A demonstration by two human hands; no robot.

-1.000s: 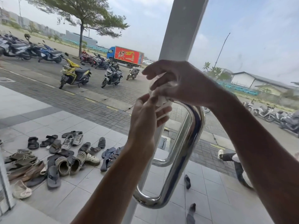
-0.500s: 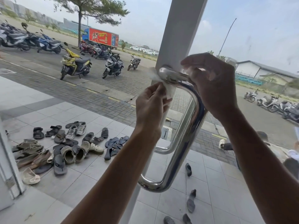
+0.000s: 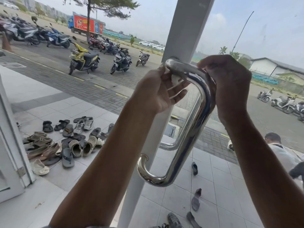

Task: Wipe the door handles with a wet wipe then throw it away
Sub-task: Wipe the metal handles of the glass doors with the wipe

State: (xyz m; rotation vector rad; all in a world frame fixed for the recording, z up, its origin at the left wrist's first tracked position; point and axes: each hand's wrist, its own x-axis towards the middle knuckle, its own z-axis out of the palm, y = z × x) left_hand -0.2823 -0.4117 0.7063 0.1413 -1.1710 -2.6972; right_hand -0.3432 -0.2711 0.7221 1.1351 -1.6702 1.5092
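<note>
Here we stand at the door [image 3: 184, 37], a white frame post with glass on either side, and everything else we place against it. Bolted to the post is the handle [image 3: 195, 122], a polished steel tube bent into a long D, mirror-bright, round in section, with a twin on the far side of the glass. Our left hand [image 3: 162, 91] sits just left of the post at the handle's top arm, fingers curled round a bunched white wipe [image 3: 175, 80] and pressing it up against the underside of the tube. Our right hand [image 3: 228, 84] is on the other side of the post, at the top bend, fingers curled over the tube; a sliver of white shows at its fingertips, so it seems to pinch the wipe's other end, though we cannot tell for certain.

We judge the job early to midway: the wipe is slung round the top arm only, while the long upright, the lower bend and the outer twin all look unvisited, and binning the wipe is yet to come. The wipe looks thin, limp and damp, clinging to smooth metal.

Beyond the door lie pale square tiles, a scatter of sandals [image 3: 72, 140] well to the left, and parked scooters [image 3: 82, 60] farther out.
</note>
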